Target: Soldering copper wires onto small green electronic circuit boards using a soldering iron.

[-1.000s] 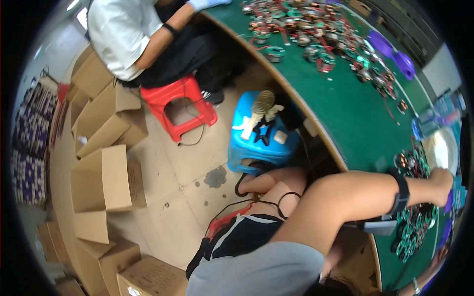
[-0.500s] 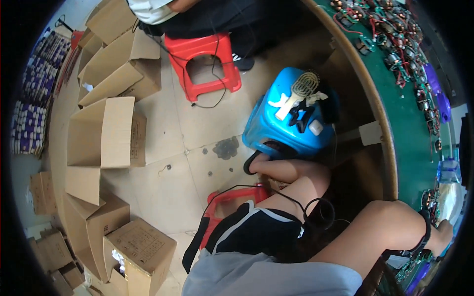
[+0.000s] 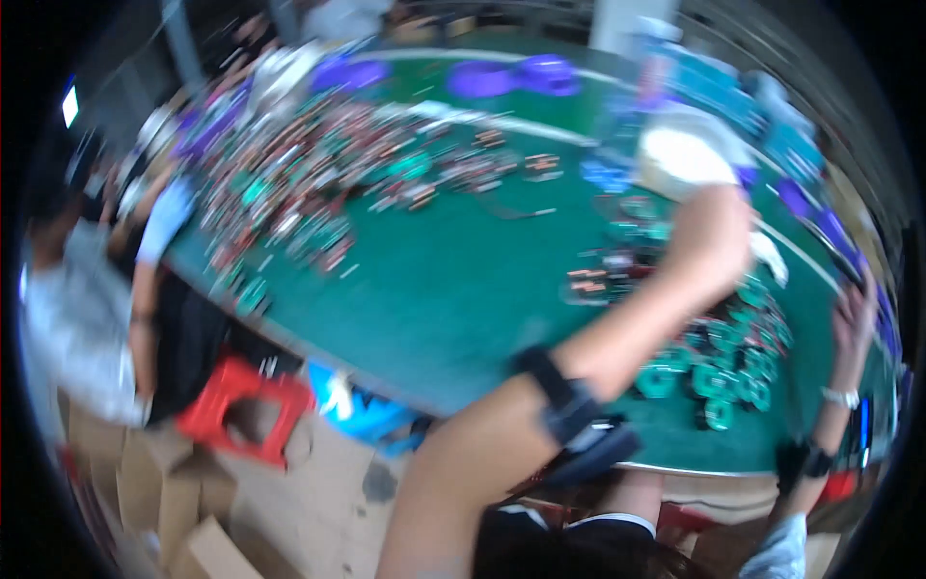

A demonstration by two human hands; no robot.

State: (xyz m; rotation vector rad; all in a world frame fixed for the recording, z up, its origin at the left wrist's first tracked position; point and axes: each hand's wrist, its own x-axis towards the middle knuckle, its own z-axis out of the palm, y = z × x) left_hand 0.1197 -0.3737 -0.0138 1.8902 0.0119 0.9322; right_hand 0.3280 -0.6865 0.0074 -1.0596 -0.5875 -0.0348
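My left hand [image 3: 714,236] reaches over the green tabletop [image 3: 444,309], at the near edge of a round container with white contents [image 3: 680,154]. Its fingers are smeared by motion and partly hidden behind the hand, so any grip cannot be made out. Below and beside that forearm lies a pile of small parts with green rings [image 3: 719,376], some showing copper and red wire. My right hand [image 3: 854,318] is raised at the far right, near the table's edge and a row of purple pieces [image 3: 796,198]. Blur hides whether it holds anything.
A large heap of copper-and-wire parts [image 3: 309,183] covers the table's left side. Purple cup-like pieces [image 3: 545,75] stand at the back. A co-worker's gloved hand [image 3: 169,212] is at the left edge. A red stool [image 3: 246,410], blue stool [image 3: 362,405] and cardboard boxes [image 3: 159,482] are on the floor.
The view has swung from the floor and boxes to the tabletop. My left arm now stretches across the table beside the container, and my right hand has come into view.
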